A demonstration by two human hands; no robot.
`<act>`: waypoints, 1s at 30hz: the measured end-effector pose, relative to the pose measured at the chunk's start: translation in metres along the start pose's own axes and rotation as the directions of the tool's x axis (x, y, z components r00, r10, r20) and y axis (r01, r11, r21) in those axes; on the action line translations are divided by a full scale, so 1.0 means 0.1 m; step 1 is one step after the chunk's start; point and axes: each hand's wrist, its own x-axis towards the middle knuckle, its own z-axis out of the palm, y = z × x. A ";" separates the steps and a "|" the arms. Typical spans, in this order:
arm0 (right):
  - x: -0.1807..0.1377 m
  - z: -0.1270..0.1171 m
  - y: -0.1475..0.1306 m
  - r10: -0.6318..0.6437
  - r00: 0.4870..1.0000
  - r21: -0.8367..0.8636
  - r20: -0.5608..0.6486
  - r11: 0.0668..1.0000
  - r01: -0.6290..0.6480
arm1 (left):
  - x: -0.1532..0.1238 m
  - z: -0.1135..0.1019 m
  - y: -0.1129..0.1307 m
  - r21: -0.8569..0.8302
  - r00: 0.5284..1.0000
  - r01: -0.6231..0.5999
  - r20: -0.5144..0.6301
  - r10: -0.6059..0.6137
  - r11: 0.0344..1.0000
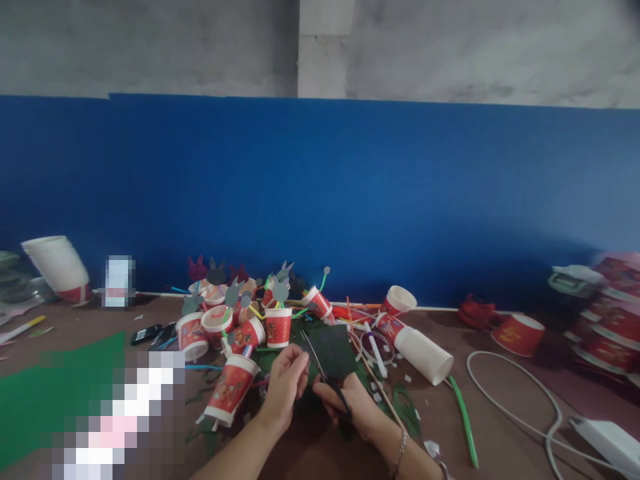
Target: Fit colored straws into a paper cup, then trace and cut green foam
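Note:
My right hand (357, 407) is closed around the dark handles of a pair of scissors (314, 352). Their thin blades point up and to the left, slightly apart. Just left of the blades, my left hand (286, 383) is closed with thumb and fingertips together; whatever it pinches is too small or hidden to make out. A dark green, nearly black sheet (343, 348) lies behind the scissors and right hand. Beyond my left hand stands a red paper cup (278, 329) with grey rabbit-shaped cutouts above it. Another red paper cup (231, 393) leans left of my left wrist.
A stack of paper cups (425, 353) lies to the right, near a green stick (464, 423). A white cable (525, 380) loops toward a white power strip (607, 440). A green sheet (60, 393) covers the left side. Behind the table rises a blue panel (320, 193).

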 end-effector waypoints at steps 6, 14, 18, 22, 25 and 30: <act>0.02 -0.06 0.05 -0.028 0.999 -0.016 0.032 0.999 0.029 | 0.02 -0.01 -0.01 -0.004 1.000 -0.006 0.003 0.006 1.000; 0.00 -0.08 0.02 -0.001 0.998 -0.024 0.068 1.000 0.002 | 0.00 -0.02 -0.04 0.000 1.000 0.014 0.003 -0.014 1.000; -0.01 -0.10 -0.02 0.019 0.996 -0.025 0.082 1.000 -0.017 | -0.01 -0.01 -0.05 0.053 1.000 -0.013 0.005 0.012 0.999; -0.01 -0.12 -0.05 0.029 0.993 -0.036 0.117 0.999 -0.025 | 0.00 -0.02 -0.05 0.069 1.000 -0.025 0.009 0.025 0.997; -0.01 -0.13 -0.06 0.029 0.991 -0.033 0.130 0.999 -0.025 | 0.01 -0.03 -0.05 0.069 1.000 -0.011 0.019 0.010 0.998; 0.00 -0.17 -0.03 0.012 0.989 -0.063 0.148 0.998 -0.003 | 0.02 -0.03 -0.04 0.062 1.000 -0.005 0.020 0.004 0.998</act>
